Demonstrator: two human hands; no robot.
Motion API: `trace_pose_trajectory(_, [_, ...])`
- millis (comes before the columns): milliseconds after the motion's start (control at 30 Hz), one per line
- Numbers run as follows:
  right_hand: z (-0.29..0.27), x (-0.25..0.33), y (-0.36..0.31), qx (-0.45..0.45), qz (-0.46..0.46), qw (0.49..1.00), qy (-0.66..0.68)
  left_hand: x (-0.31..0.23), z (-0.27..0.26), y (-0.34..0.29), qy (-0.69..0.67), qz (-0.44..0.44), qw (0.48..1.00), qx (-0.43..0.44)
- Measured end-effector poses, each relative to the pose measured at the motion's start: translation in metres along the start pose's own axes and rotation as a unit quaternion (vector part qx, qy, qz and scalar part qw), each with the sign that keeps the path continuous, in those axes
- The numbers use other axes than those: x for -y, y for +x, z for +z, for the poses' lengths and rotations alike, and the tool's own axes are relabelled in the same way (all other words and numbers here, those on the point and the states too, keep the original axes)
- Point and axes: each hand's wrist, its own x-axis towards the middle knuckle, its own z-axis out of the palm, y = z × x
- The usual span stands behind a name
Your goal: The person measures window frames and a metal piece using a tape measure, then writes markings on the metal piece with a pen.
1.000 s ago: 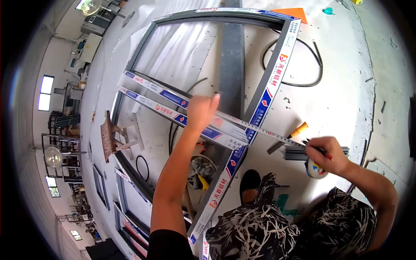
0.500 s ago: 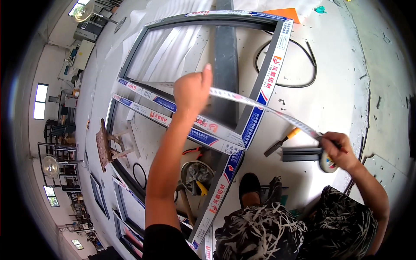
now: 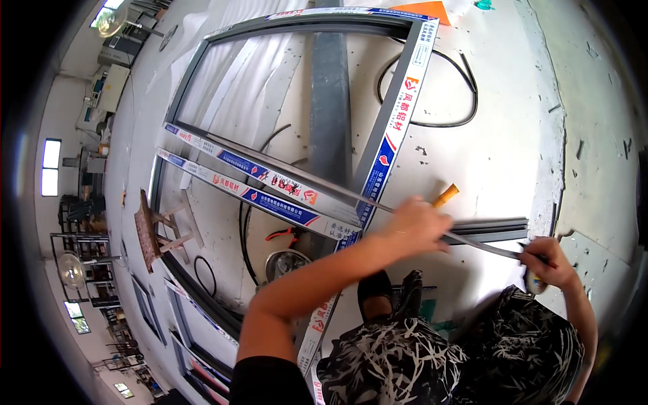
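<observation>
**Across the metal frame, a long tape blade with little to steady it**

Clenched around the measuring-tape case [image 3: 535,282], the right hand [image 3: 548,260] anchors one end, well right of the film-wrapped grey metal frame [image 3: 407,101]. The tape blade [image 3: 482,246] runs from it past the left hand [image 3: 420,226], then along the frame's near crossbar. Blur hides whether the left fingers pinch the blade or merely guide it.

If they are loose, the blade could twist or buckle; a slack right grip might let it whip back, its edge nicking skin. Sagging, it could catch on the ribbed grey profiles [image 3: 489,228] or the yellow-handled tool [image 3: 445,196] close by.
</observation>
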Motion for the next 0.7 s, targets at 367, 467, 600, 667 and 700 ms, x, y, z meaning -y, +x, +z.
trace_pose_trajectory(367, [-0.058, -0.12, -0.151, -0.047, 0.214, 0.969, -0.112, 0.024, -0.111, 0.028, 0.242, -0.062, 0.94, -0.231])
trace_pose_trajectory(467, [-0.036, -0.118, -0.159, -0.168, 0.161, 0.973, 0.009, -0.051, -0.089, 0.096, 0.118, 0.1, 0.955, -0.254])
trace_pose_trajectory(600, [-0.021, -0.071, -0.094, -0.104, 0.141, 0.969, 0.173, -0.08, -0.038, 0.142, 0.213, 0.111, 0.969, -0.064])
trace_pose_trajectory(667, [-0.006, -0.055, -0.081, -0.154, 0.122, 0.956, 0.216, -0.08, -0.006, 0.157, 0.205, 0.13, 0.969, -0.041])
trace_pose_trajectory(700, [-0.007, -0.058, -0.078, -0.123, 0.185, 0.953, 0.206, -0.081, 0.005, 0.16, 0.207, 0.122, 0.971, -0.001])
